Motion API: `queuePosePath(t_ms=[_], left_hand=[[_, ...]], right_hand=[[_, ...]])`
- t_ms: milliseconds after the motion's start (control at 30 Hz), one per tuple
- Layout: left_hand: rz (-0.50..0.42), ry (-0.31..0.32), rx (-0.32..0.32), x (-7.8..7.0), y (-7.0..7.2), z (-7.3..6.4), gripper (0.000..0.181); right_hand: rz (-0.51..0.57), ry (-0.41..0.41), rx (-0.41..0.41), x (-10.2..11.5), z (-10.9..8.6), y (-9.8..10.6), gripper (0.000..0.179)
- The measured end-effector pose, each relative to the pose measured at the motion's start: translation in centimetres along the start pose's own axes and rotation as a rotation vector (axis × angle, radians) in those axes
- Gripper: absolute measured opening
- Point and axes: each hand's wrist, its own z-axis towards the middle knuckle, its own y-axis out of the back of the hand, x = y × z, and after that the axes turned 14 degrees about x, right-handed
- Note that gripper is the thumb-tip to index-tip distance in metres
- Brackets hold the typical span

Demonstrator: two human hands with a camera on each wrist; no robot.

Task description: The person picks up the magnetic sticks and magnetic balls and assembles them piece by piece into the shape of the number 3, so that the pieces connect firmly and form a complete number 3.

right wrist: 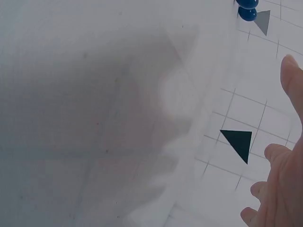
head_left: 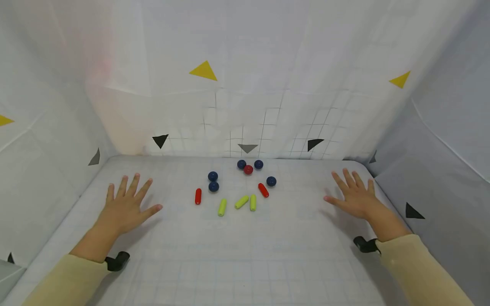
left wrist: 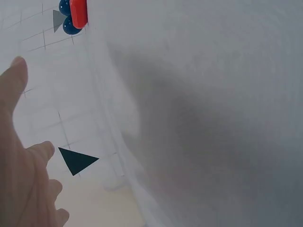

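Observation:
My left hand (head_left: 123,211) is spread with straight fingers over the left side of the white table, holding nothing. On the other side my right hand (head_left: 356,199) is spread the same way, also with nothing in it. Between them lie small pieces. A red rod (head_left: 197,196) is nearest the left hand, and a second red rod (head_left: 263,190) lies right of centre. Several yellow-green rods, one a slanted rod (head_left: 241,202), sit in front. Behind are several dark blue balls, among them a ball (head_left: 271,181) on the right, and one dark red ball (head_left: 248,170).
White sheeting (head_left: 245,51) walls the table at the back and both sides. It carries yellow triangles (head_left: 204,71) and black triangles (head_left: 160,140). The white gridded table top (head_left: 245,263) stretches in front of the pieces. Dark wrist mounts (head_left: 117,261) show at both sleeves.

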Motion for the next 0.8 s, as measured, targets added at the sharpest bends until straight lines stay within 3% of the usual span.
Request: queuePosePath(t_ms=[800], left_hand=[[-0.009, -0.032, 0.035, -4.1, -0.3, 2.7, 0.095]], right_hand=[[0.016, 0.101, -0.041, 4.2, 1.1, -0.1, 0.096]])
